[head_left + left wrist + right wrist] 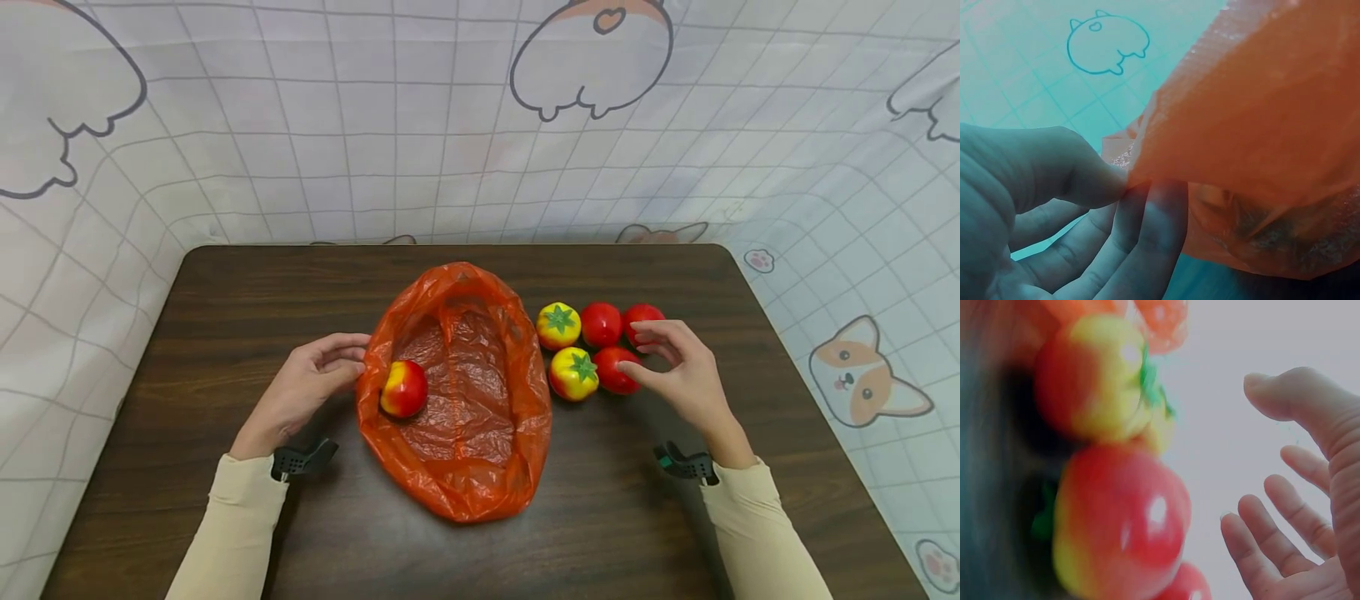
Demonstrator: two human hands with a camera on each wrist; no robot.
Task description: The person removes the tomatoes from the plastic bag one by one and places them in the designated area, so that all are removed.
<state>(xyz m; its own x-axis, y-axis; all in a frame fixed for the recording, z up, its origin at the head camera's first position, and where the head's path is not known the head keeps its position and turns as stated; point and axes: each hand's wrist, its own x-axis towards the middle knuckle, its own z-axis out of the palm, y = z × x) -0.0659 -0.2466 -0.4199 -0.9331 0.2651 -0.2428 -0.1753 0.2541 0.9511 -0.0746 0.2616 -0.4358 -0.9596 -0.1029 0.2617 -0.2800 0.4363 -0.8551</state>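
Observation:
An orange plastic bag [528, 400] lies on the table with its mouth spread wide and its rim rolled outward. One red-and-yellow toy tomato [405, 389] sits inside, against the left wall. My left hand [311, 379] pinches the bag's left edge between thumb and fingers, as the left wrist view also shows. To the right of the bag, my right hand [686, 375] hovers by a group of toy tomatoes, fingers spread and holding nothing. Nearest to it are a red tomato [617, 371] and another red tomato [647, 314], partly hidden by its fingers.
Two tomatoes with yellow tops and green leaves, one behind [558, 325] and one in front [573, 374], stand close to the bag's right side. A red tomato [602, 324] sits beside them. The dark wooden table [300, 283] meets a white checked cloth [420, 167] at the back.

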